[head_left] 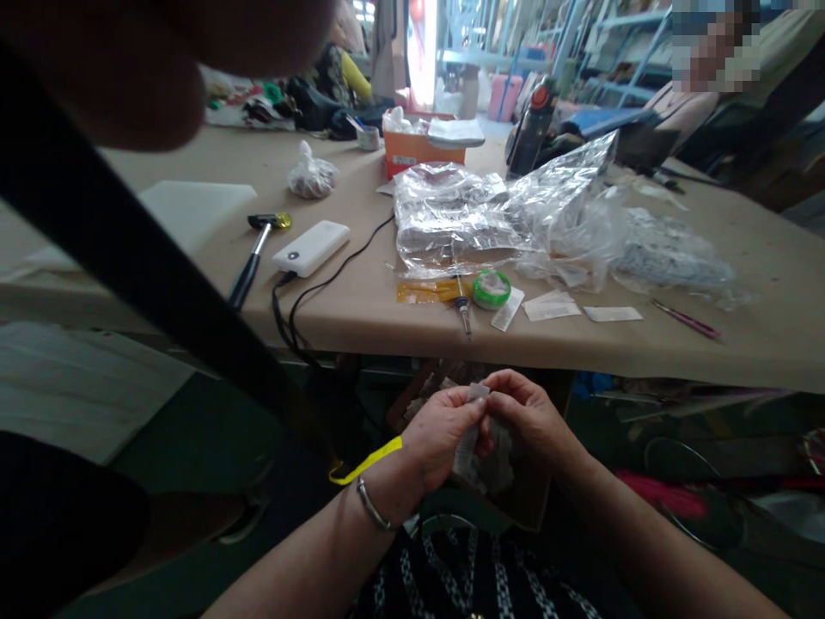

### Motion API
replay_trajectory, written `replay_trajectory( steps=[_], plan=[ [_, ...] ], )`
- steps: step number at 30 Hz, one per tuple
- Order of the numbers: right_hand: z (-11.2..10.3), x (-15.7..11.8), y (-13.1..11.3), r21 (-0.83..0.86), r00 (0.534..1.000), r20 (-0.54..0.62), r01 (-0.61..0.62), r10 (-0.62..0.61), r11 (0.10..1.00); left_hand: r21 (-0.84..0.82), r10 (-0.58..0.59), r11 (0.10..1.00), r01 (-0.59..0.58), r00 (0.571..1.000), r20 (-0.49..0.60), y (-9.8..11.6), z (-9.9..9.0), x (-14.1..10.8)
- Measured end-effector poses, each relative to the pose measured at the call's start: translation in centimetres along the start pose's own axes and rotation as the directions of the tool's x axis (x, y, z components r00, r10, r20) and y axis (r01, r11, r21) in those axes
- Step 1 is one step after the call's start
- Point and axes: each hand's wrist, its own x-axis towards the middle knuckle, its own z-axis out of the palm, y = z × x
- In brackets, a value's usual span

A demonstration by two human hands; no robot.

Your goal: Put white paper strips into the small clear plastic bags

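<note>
In front of my body, just below the table's front edge, my two hands meet. My left hand (442,430) is closed, pinching a small whitish piece of paper or label (479,391) between thumb and finger. The fingers of my right hand (532,417) are closed at the right side of the same piece. A longer whitish strip (465,451) hangs under the left fingers; whether it joins the small piece I cannot tell. Beneath the hands, a box (532,507) contains pale scraps. Beside my left wrist is a yellow strip (370,460).
On the table (361,322) lie white labels (551,305), green-ringed tape (491,290), a screwdriver-like tool (462,309), tweezers (687,319), clear plastic bags (451,215), a white power bank (311,248) with cable and a hammer (254,258). A dark strap crosses the left; people are beyond.
</note>
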Motion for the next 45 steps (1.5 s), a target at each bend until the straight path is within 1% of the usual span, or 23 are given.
replay_trajectory(
  steps=[3,8,11,13,15,18,20,22,24,28,33,38,42,45],
  plan=[
    [0.2,0.3,-0.2,-0.053,0.999,-0.027,0.030,-0.031,0.998,0.061,0.070,0.996,-0.068,0.997,-0.027,-0.1,0.0,0.3],
    [0.3,1.0,-0.4,-0.183,0.992,-0.074,0.084,-0.099,0.979,0.181,0.137,0.976,-0.117,0.986,-0.099,-0.6,-0.1,0.8],
    [0.4,1.7,-0.4,-0.272,0.981,-0.103,0.132,-0.165,0.953,0.243,0.180,0.958,-0.152,0.979,-0.097,-0.7,-0.4,1.1],
    [0.2,2.3,-0.4,-0.309,0.977,-0.111,0.142,-0.184,0.941,0.317,0.241,0.927,-0.199,0.966,-0.099,-0.6,-0.7,1.4],
    [-0.2,3.0,-0.4,-0.361,0.971,-0.111,0.159,-0.212,0.919,0.455,0.334,0.856,-0.245,0.934,-0.125,-0.2,-1.1,1.8],
    [-0.9,4.1,-0.5,-0.460,0.960,-0.098,0.189,-0.261,0.868,0.657,0.480,0.702,-0.275,0.864,-0.151,0.6,-1.5,2.4],
    [-1.3,4.8,-0.6,-0.514,0.956,-0.085,0.199,-0.281,0.834,0.730,0.551,0.623,-0.281,0.820,-0.154,1.1,-1.6,2.8],
    [-1.4,5.3,-0.7,-0.559,0.950,-0.077,0.209,-0.302,0.802,0.773,0.596,0.570,-0.278,0.788,-0.156,1.6,-1.6,3.2],
    [-1.3,5.6,-0.9,-0.589,0.943,-0.076,0.219,-0.323,0.778,0.793,0.616,0.545,-0.271,0.771,-0.160,1.8,-1.7,3.6],
    [-1.0,6.0,-1.2,-0.613,0.934,-0.083,0.227,-0.347,0.757,0.810,0.625,0.527,-0.256,0.762,-0.166,1.8,-2.1,4.4],
    [-1.5,6.3,-0.5,-0.622,0.918,-0.071,0.266,-0.391,0.737,0.851,0.670,0.448,-0.275,0.733,-0.117,1.4,-2.6,5.1],
    [-1.5,6.6,-0.6,-0.653,0.904,-0.052,0.291,-0.425,0.699,0.876,0.690,0.406,-0.261,0.716,-0.106,1.7,-2.7,5.3],
    [-1.1,6.6,-1.3,-0.687,0.894,-0.064,0.283,-0.444,0.669,0.881,0.697,0.391,-0.266,0.711,-0.095,2.1,-2.6,5.4],
    [-1.0,6.6,-1.5,-0.689,0.889,-0.065,0.288,-0.452,0.665,0.885,0.697,0.381,-0.266,0.712,-0.086,2.2,-2.6,5.4]
  ],
)
